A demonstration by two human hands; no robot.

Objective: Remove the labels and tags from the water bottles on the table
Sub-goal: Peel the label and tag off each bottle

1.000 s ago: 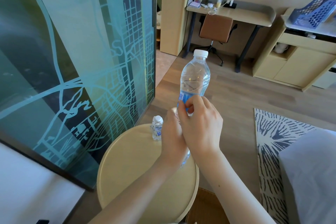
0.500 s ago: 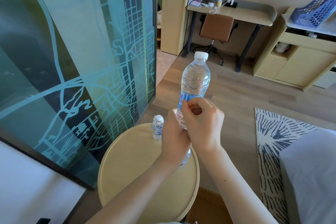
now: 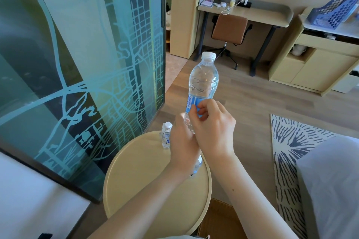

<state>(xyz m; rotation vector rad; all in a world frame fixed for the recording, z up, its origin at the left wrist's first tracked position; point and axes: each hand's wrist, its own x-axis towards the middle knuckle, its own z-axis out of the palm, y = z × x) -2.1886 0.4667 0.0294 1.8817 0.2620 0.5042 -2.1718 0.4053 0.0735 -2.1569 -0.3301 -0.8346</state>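
**Thin bottle, thin label: grip low, peel at the seam**

Head view: a clear plastic bottle (image 3: 203, 81) is held up, tilted slightly, above the 1 o'clock edge of the round table (image 3: 136, 180). The left hand (image 3: 182, 141) is wrapped round its lower body. The right hand (image 3: 213, 128) pinches at the blue label (image 3: 191, 103) banding its middle, beside the barcode strip. Whether an edge has lifted I cannot tell.

The bottle looks full, so moderately heavy. Its ribbed, thin wall should dent under a hard squeeze (the white cap (image 3: 208, 55) is on, which helps it keep shape). The smooth plastic may be slippery, so a firm low grip is sound. The label is glossy film, soft and liable to tear in strips, and is best taken at its seam.

A second bottle (image 3: 166, 137) stands at the table's 11 o'clock rim, small, clear and white-capped. The table is pale, matte wood with a raised lip.
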